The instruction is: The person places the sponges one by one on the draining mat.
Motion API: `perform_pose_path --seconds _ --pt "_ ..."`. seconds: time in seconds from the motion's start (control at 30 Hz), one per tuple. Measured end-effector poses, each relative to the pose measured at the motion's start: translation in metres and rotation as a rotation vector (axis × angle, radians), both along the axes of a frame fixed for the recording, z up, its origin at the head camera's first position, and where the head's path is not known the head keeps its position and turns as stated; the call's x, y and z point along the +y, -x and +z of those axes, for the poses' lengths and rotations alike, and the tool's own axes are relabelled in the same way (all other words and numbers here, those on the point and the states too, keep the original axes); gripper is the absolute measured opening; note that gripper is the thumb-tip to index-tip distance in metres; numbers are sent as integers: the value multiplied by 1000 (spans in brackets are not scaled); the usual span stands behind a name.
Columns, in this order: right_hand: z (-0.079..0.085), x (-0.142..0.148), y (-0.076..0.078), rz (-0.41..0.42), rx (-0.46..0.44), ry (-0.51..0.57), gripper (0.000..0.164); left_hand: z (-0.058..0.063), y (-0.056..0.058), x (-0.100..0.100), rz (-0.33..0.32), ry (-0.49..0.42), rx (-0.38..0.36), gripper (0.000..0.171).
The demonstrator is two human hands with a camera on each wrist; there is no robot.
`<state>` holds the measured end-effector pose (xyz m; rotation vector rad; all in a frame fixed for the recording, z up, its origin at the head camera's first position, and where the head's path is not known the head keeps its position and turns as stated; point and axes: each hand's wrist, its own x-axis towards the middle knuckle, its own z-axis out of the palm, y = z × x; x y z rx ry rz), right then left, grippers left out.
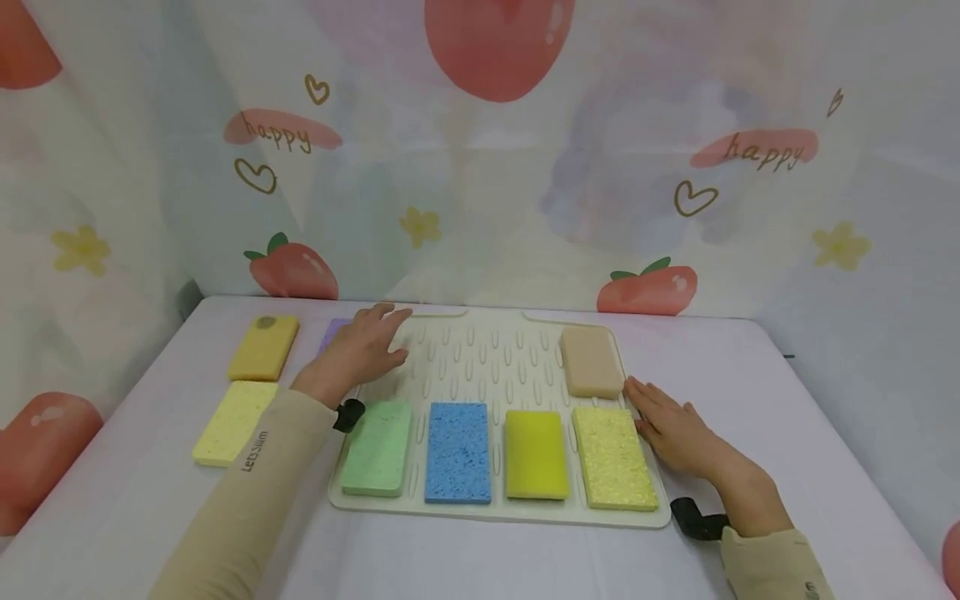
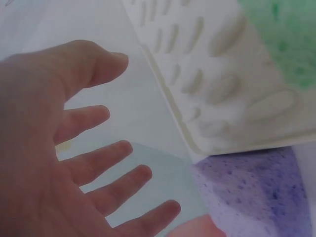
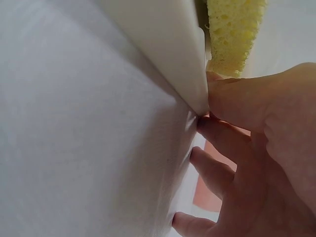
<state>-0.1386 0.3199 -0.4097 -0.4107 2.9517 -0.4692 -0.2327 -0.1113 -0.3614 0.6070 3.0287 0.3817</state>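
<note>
A white ribbed tray lies on the table. Along its front edge sit a green sponge, a blue sponge, a bright yellow sponge and a speckled yellow sponge; a beige sponge is at the back right corner. My left hand, fingers spread and holding nothing, is over the tray's back left side. Partly hidden behind it, a purple sponge shows beside the tray's corner. My right hand touches the tray's right edge, thumb at the rim.
Left of the tray, a mustard-yellow sponge with a dark spot lies behind a pale yellow sponge, which my left sleeve partly covers. A printed cloth backdrop stands behind the white table.
</note>
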Motion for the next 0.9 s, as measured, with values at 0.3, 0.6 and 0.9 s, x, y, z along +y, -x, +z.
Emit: perform_pose_path --seconds 0.3,0.6,0.9 --pt "-4 2 1 -4 9 15 57 -15 1 -20 68 62 -26 63" --pt "-4 2 3 -2 -7 9 58 -19 -3 -34 151 87 -89 61" --pt "-3 3 2 13 19 2 56 -26 -3 -42 188 74 -117 61"
